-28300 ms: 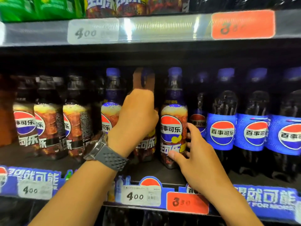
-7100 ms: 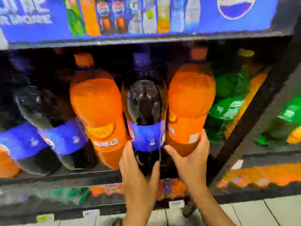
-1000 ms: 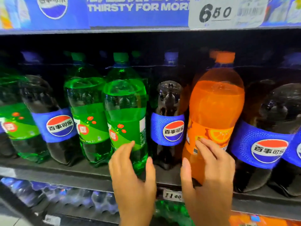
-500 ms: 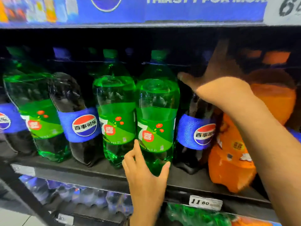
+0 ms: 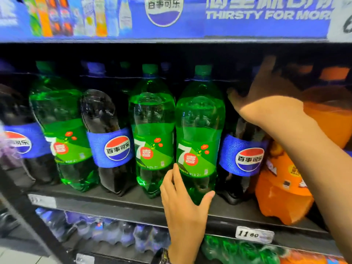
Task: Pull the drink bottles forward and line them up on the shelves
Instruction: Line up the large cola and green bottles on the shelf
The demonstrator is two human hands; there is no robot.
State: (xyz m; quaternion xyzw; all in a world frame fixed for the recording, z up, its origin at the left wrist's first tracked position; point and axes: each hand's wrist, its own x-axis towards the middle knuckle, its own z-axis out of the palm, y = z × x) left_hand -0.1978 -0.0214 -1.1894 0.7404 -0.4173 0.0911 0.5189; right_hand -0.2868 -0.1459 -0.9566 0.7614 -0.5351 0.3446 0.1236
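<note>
Below — left hand [image 5: 183,202] round green bottle [image 5: 198,134]

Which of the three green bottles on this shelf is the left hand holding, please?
The rightmost green bottle, beside the cola bottle. The left hand cups its base with fingers and thumb; the other two green bottles farther left are untouched.

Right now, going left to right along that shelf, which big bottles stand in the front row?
Cola bottle → green bottle → second cola bottle → second green bottle → third green bottle → third cola bottle → orange bottle.
</note>
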